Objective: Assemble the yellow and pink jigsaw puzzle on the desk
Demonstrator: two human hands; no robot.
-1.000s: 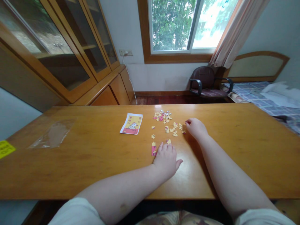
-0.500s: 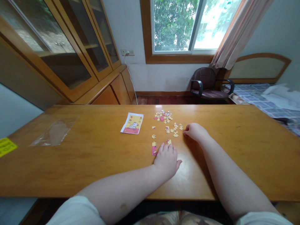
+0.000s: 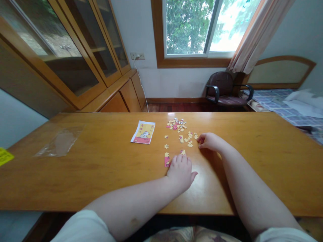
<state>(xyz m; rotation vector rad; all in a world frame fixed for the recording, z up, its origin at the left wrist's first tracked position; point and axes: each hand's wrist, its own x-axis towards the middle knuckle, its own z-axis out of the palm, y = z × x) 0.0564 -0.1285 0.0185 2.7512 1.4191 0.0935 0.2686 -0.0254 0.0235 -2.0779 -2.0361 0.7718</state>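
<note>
Puzzle pieces (image 3: 190,144) are lying in a loose group near the middle of the worktop (image 3: 113,174), and the right hand (image 3: 211,141) is hovering beside them on the side toward the right edge. Its fingers are curling inward; whether they are pinching a piece, I cannot tell. A clumsy sweep there could be scattering or flipping the group. The left hand (image 3: 179,171) is resting palm down nearer the near edge, fingers stretched forward, thumb spread. It is sitting right against or just beside the pink-and-yellow strip (image 3: 167,160) — a sideways drag would be skewing that strip — while its fingertips are nearing a yellow piece (image 3: 183,152). The mixed pile (image 3: 176,125) is lying close to the far edge, so a hard push risks sending pieces over.
</note>
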